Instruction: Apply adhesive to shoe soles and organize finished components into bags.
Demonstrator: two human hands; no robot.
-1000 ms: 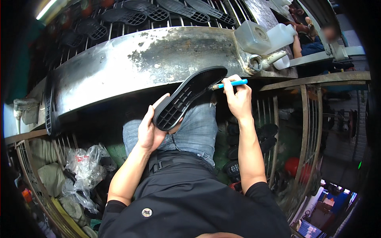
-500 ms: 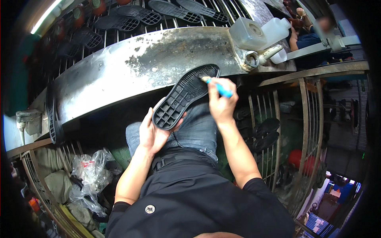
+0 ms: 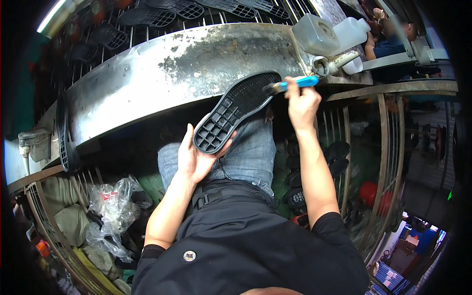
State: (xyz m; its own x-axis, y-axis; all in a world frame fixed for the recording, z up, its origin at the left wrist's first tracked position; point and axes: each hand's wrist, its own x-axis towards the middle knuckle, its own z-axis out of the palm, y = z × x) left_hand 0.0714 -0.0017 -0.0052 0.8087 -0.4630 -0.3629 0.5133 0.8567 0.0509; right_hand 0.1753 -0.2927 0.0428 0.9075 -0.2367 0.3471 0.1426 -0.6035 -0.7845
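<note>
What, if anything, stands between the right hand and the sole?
Only the brush in the right hand, bristles at the far end of the sole; nothing else visible. The left hand holds the near end.

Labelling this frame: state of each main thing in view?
Left hand, gripping black sole by its gridded end
Right hand, closed on blue-handled brush
Black sole, held, gridded face showing
Blue-handled brush, tip by sole's edge, contact unclear
Other soles, laid side by side
Clear plastic bag, crumpled
Metal bench top, stained
Translucent bottle, whether capped unclear
</note>
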